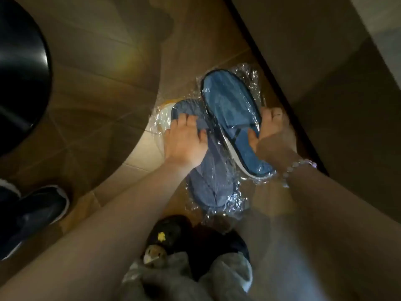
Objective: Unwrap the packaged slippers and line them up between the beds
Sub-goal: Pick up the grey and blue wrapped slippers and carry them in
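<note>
Two packs of blue slippers in clear plastic wrap lie on the wooden floor. The right pack (pixel 231 109) is tilted on its edge and shows a white sole rim. My right hand (pixel 271 129) grips its near side, thumb on top and fingers behind. The left pack (pixel 208 181) lies flatter and partly under the right one. My left hand (pixel 184 142) holds its far end, fingers curled over the blue fabric. A white and yellow piece (pixel 163 118) shows through the plastic beyond my left fingers.
A bed base with a dark edge (pixel 271 72) runs diagonally at the right. A round black object (pixel 21 68) stands at the upper left. A dark shoe (pixel 32 216) lies at the left. My own slippered feet (pixel 195 242) are at the bottom.
</note>
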### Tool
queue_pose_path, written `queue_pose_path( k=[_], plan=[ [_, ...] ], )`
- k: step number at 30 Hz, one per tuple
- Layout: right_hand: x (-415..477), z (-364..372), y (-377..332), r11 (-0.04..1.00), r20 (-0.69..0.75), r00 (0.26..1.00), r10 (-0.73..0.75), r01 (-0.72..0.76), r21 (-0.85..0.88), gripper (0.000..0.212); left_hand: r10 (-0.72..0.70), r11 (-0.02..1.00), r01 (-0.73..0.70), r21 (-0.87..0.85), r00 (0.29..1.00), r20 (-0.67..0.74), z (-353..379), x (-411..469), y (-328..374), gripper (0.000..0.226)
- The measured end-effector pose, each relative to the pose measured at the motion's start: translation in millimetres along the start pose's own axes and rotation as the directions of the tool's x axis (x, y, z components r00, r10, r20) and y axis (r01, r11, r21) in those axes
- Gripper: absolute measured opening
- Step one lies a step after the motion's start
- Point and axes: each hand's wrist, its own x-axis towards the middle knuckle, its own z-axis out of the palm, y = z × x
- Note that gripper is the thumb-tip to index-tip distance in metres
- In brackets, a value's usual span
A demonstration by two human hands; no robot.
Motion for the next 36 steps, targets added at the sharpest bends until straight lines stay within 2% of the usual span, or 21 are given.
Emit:
queue_pose_path(
  k=[4,7,10,12,13,15,17,21,23,25,27,31,34,36],
  plan=[
    [23.4,12.5,13.2,0.970,-0.001,0.995,0.102,-0.099,0.222,0.066,0.032,0.996,-0.039,-0.081,0.997,-0.076,11.5,9.2,-10.5,0.044],
    [33.5,30.2,17.9,0.929,0.011,0.993,0.122,-0.118,0.351,0.079,0.069,0.988,-0.084,-0.126,0.990,-0.124,21.8,10.2,-14.9,0.043],
    [29.4,38.6,16.3,0.879,0.036,0.988,0.148,-0.148,0.454,0.097,-0.032,0.949,-0.044,-0.312,0.971,-0.236,23.7,1.3,-28.6,0.042],
    [27.8,35.6,13.7,0.868,0.037,0.985,0.170,-0.167,0.468,0.103,-0.206,0.895,0.064,-0.442,0.938,-0.281,24.0,-12.4,-38.4,0.053],
    [26.1,32.8,13.3,0.867,0.050,0.981,0.186,-0.188,0.462,0.104,-0.340,0.839,0.178,-0.515,0.909,-0.239,24.9,-19.1,-42.2,0.066],
    [21.9,29.8,13.8,0.862,0.086,0.972,0.219,-0.234,0.449,0.105,-0.561,0.663,0.425,-0.616,0.827,-0.034,29.7,-29.6,-45.7,0.093],
    [19.1,31.3,13.2,0.874,0.101,0.967,0.235,-0.256,0.413,0.105,-0.596,0.554,0.528,-0.644,0.791,0.135,37.7,-32.5,-43.6,0.105],
    [21.7,27.2,8.4,0.907,0.070,0.969,0.236,-0.246,0.342,0.103,-0.483,0.555,0.454,-0.697,0.858,0.174,48.0,-20.5,-38.4,0.109],
    [24.3,20.3,4.9,0.910,0.091,0.966,0.244,-0.260,0.324,0.100,-0.523,0.496,0.492,-0.716,0.827,0.206,48.9,-18.9,-36.5,0.111],
    [23.9,16.7,2.7,0.909,0.116,0.959,0.260,-0.283,0.306,0.097,-0.587,0.393,0.569,-0.722,0.760,0.279,50.9,-21.3,-37.9,0.115],
    [22.8,17.2,1.7,0.907,0.130,0.955,0.268,-0.295,0.301,0.095,-0.593,0.332,0.614,-0.716,0.726,0.348,54.2,-25.5,-38.2,0.114],
    [24.9,22.3,1.1,0.901,0.143,0.954,0.264,-0.297,0.317,0.092,-0.531,0.244,0.615,-0.749,0.732,0.428,56.5,-20.6,-27.1,0.108],
    [26.0,24.3,-0.5,0.882,0.159,0.950,0.270,-0.311,0.356,0.085,-0.472,0.217,0.593,-0.775,0.759,0.449,55.4,-17.6,-17.0,0.107],
    [25.7,26.3,-1.9,0.866,0.177,0.947,0.268,-0.317,0.387,0.084,-0.486,0.234,0.572,-0.786,0.769,0.415,59.4,-17.2,-14.9,0.103]
  ],
)
